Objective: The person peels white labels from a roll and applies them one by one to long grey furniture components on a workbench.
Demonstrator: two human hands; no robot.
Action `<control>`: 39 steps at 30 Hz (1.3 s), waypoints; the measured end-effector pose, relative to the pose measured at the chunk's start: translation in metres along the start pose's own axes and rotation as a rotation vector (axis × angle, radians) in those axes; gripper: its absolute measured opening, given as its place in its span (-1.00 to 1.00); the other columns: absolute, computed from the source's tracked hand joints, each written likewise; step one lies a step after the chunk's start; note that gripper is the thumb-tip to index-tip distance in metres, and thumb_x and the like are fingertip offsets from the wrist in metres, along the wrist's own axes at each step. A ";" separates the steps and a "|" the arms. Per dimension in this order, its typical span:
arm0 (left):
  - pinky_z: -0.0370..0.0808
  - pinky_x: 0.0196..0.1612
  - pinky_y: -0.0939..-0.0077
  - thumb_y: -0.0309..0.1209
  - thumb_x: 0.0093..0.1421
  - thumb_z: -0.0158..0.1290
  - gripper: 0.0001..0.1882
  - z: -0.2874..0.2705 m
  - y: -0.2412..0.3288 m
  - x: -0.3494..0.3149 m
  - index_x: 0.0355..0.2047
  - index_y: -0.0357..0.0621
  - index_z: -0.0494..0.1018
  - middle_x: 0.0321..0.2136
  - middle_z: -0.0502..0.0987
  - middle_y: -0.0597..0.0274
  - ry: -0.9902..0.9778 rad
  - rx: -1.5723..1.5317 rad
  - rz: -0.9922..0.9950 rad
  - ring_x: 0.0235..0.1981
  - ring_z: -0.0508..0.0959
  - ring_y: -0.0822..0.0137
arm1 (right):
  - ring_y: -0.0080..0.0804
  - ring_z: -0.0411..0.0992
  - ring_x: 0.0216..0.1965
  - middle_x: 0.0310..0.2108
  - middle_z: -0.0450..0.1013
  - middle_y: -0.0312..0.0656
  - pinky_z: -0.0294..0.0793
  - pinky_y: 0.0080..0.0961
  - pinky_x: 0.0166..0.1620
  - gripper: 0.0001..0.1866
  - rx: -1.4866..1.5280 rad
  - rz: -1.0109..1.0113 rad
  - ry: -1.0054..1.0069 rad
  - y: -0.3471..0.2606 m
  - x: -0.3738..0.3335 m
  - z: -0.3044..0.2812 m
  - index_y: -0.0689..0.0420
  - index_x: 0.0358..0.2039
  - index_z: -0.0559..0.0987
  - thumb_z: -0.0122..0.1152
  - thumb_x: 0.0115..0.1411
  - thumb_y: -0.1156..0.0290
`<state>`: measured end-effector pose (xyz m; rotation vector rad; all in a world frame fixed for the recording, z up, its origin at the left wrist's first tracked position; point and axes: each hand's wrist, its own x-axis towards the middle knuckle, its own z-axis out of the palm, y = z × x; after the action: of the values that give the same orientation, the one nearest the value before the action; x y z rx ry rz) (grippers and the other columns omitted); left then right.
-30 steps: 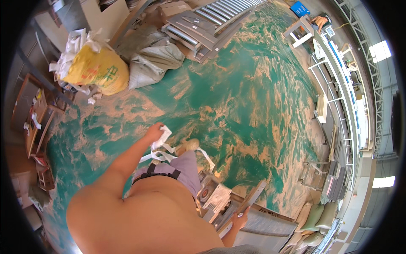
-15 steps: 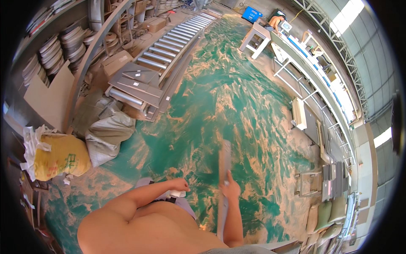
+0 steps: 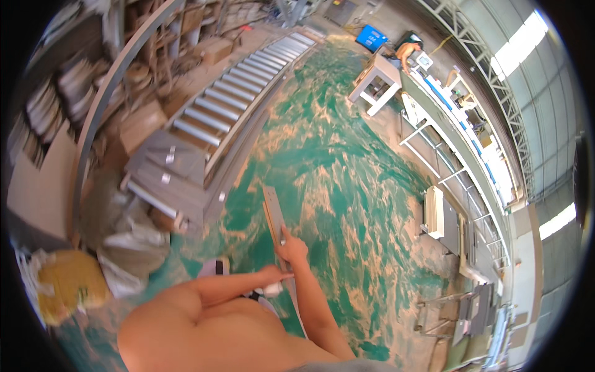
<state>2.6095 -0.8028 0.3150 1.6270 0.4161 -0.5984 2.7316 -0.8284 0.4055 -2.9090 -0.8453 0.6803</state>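
A long, narrow grey board [image 3: 273, 208] with a pale edge slants across in front of me, its far end over the floor. My right hand [image 3: 291, 248] is closed round it partway along. Nearer my body, my left hand [image 3: 271, 276] lies against the same board, fingers curled and one finger reaching across it. Just under the left hand, a small white item [image 3: 271, 289] shows at my waist; its kind cannot be made out. My right forearm and body hide the board's near end.
To the left stands a roller conveyor [image 3: 211, 115] with grey panels [image 3: 164, 158] at its near end. Sacks [image 3: 71, 285] sit at lower left. Along the right runs a long machine line [image 3: 455, 127], with a person [image 3: 407, 54] at its far end. Dust streaks the green floor [image 3: 334, 186].
The board has swung left, tilting its far end toward the conveyor, and my right hand has moved left with it. My left hand has come to the board. The view has shifted.
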 end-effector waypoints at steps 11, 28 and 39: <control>0.44 -0.50 0.35 -0.16 0.12 0.19 -0.58 -0.154 0.185 0.287 -0.31 -0.36 0.46 -0.47 0.51 0.14 -0.083 -0.615 -0.058 -0.52 0.53 0.30 | 0.07 0.45 -0.12 -0.14 0.46 0.02 0.46 -0.14 -0.10 -0.19 0.280 0.023 0.142 0.107 0.296 -0.154 -0.25 0.27 0.25 0.25 -0.02 -0.05; 0.45 -0.26 0.46 -0.36 0.14 0.15 -0.75 -0.612 0.437 0.651 -0.29 -0.34 0.50 -0.40 0.54 0.21 0.885 -0.923 0.359 -0.38 0.51 0.37 | 0.09 0.24 0.15 0.18 0.25 0.05 0.28 -0.11 0.15 -0.02 0.357 -0.532 -0.146 0.270 0.824 -0.297 -0.10 0.35 0.06 0.34 -0.02 0.02; 0.52 -0.17 0.26 -0.29 0.20 0.08 -0.69 -0.815 0.636 0.944 -0.16 -0.28 0.44 -0.24 0.51 0.14 0.582 -1.009 0.205 -0.22 0.54 0.22 | 0.03 0.40 -0.10 -0.13 0.40 -0.05 0.40 -0.13 -0.13 -0.33 0.311 -0.317 0.018 0.347 1.150 -0.494 0.05 0.04 0.39 0.39 -0.11 0.16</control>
<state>3.8513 -0.1568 0.3169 0.8048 0.8023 0.2649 3.9826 -0.4857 0.3383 -2.4331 -1.0599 0.6831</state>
